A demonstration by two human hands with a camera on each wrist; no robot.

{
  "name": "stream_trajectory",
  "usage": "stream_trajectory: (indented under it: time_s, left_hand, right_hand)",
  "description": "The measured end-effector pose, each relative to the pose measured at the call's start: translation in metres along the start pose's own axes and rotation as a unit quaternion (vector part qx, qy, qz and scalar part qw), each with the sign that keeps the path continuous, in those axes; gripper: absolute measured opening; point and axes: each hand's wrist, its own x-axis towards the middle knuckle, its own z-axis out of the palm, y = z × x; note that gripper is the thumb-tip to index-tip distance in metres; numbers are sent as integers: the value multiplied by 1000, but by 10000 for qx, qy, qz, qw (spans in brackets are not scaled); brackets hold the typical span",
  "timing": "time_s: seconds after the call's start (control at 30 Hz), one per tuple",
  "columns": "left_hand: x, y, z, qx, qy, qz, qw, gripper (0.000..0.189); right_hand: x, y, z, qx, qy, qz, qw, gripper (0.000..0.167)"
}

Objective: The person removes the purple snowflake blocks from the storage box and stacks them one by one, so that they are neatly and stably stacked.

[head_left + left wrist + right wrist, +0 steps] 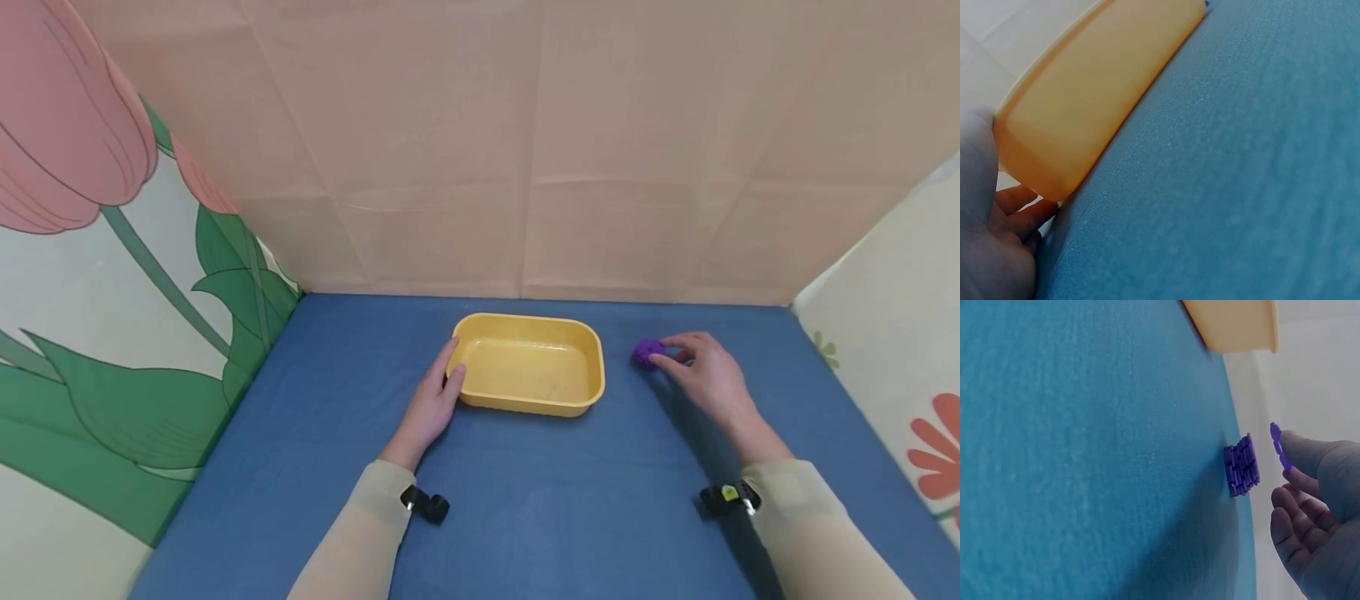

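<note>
A yellow plastic basin (528, 362) stands on the blue cloth, and nothing shows inside it. My left hand (435, 396) holds its left end, the thumb by the near corner and the fingers along the side. In the left wrist view, the fingertips (1034, 215) reach under the basin's end. To the basin's right sits a short stack of thin purple pieces (1241, 467). My right hand (705, 375) pinches one thin purple piece with a scalloped edge (1280, 447) between thumb and forefinger. In the right wrist view this piece is just above the stack, apart from it.
Blue cloth (525, 500) covers the table. A pinkish-beige sheet (525, 150) rises behind it. Printed panels with a tulip (67, 117) at left and a red flower (937, 446) at right border the table. Both wrists wear small black devices (426, 504).
</note>
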Motion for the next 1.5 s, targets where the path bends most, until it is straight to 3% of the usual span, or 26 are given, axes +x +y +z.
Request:
stream_trajectory:
  time_s: [0.83,1.5]
  left_hand:
    - [-1,1,0,-68,-22,39,10000,61]
    - [-1,1,0,-70,-38,37,10000,60]
  right_hand:
    - [6,18,16,-122,-165,127,9997,49]
    - [4,19,18,32,-270,219,9994,54]
